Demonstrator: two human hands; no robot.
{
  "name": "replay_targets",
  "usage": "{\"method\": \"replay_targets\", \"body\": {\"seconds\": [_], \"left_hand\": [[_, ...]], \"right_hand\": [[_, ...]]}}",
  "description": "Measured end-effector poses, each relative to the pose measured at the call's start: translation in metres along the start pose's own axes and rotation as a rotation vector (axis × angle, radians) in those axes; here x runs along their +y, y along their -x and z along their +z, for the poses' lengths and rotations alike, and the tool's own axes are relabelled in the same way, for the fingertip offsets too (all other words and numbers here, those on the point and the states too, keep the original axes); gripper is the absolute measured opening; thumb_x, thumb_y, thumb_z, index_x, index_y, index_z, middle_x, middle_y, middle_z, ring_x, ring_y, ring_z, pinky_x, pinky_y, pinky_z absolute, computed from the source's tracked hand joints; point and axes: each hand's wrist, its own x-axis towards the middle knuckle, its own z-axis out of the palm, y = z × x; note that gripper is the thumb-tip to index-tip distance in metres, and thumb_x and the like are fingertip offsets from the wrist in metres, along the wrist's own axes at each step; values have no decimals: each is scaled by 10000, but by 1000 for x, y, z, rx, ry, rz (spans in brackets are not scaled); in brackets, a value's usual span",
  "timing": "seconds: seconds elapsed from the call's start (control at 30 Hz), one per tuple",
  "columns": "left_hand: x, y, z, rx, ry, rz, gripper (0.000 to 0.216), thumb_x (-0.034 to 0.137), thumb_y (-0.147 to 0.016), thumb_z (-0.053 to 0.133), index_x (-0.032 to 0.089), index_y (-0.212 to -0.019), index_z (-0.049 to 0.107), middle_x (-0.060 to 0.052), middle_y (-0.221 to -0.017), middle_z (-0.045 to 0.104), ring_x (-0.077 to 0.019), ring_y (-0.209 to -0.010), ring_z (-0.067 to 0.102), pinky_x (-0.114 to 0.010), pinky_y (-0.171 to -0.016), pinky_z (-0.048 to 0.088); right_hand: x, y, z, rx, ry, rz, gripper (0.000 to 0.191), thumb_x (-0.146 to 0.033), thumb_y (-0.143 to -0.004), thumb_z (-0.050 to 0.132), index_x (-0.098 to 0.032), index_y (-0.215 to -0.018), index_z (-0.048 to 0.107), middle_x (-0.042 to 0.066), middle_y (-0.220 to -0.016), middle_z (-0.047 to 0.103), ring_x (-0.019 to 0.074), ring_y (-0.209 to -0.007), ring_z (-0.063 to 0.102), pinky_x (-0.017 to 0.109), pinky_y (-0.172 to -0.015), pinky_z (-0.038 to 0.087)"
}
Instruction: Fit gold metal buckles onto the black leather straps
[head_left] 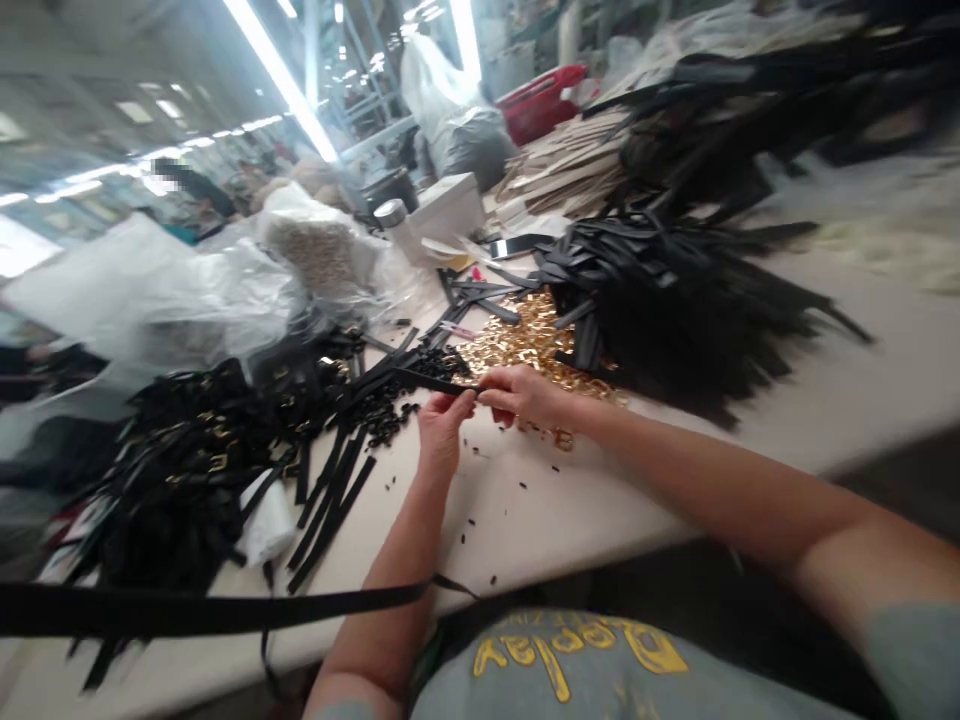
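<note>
My left hand (442, 425) and my right hand (521, 395) meet over the white table (540, 500), both pinched on the end of a narrow black strap (431, 381) that runs off to the upper left. Just behind my right hand lies a heap of gold metal buckles (529, 345). A scatter of small black loops (382, 405) lies left of my left hand. Whether my right fingers also hold a buckle is hidden.
A big pile of black straps (660, 300) lies behind the buckles at right. Finished straps with gold buckles (187, 450) are heaped at left. Clear plastic bags (225, 280), a white box (446, 205), and tan strips (570, 160) stand farther back. One long black strap (225, 610) crosses the near edge.
</note>
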Motion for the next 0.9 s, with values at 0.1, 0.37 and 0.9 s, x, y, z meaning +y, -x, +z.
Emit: {"method": "replay_targets", "body": {"seconds": [0.1, 0.37, 0.9], "left_hand": [[2, 0, 1, -47, -12, -21, 349, 404, -553, 857, 131, -718, 716, -45, -660, 661, -106, -545, 537, -243, -553, 437], [5, -4, 0, -84, 86, -111, 486, 479, -474, 874, 115, -758, 721, -53, -668, 653, -125, -560, 548, -272, -580, 445], [0, -3, 3, -157, 212, -183, 510, 443, -479, 895, 107, -825, 727, -68, -730, 667, -134, -610, 590, -284, -659, 473]], "right_hand": [[4, -2, -1, 34, 20, -5, 352, -408, -841, 524, -118, -1033, 578, -21, -569, 585, 81, -437, 530, 175, -432, 421], [20, -7, 0, 31, -43, 53, 564, -539, -820, 565, -156, -1230, 511, 23, -577, 590, 117, -371, 486, 222, -346, 372], [10, -6, -1, 110, -96, 85, 575, -632, -745, 615, -228, -1155, 593, 83, -646, 617, 173, -444, 534, 291, -375, 424]]}}
